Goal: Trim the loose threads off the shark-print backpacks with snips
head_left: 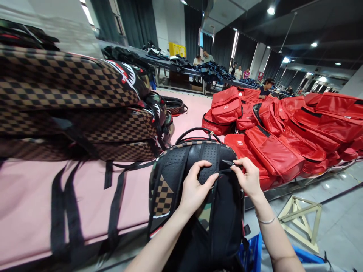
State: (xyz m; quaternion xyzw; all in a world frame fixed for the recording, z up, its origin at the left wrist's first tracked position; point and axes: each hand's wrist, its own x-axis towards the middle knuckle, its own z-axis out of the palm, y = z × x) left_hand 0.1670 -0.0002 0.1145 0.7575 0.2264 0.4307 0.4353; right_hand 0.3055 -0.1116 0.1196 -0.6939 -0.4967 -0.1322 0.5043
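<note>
Gripping the black padded backpack with checkered brown trim [198, 177] at the near edge of the pink tabletop [25, 204], the left hand [194, 189] pinches its back panel while the right hand [249, 177] pinches a small metal zipper pull [231, 163]. Risk: uneven tension could jam the zipper.

The backpack [198, 196] runs off the bottom edge; what the right hand [248, 177] pinches is too small to tell
</note>
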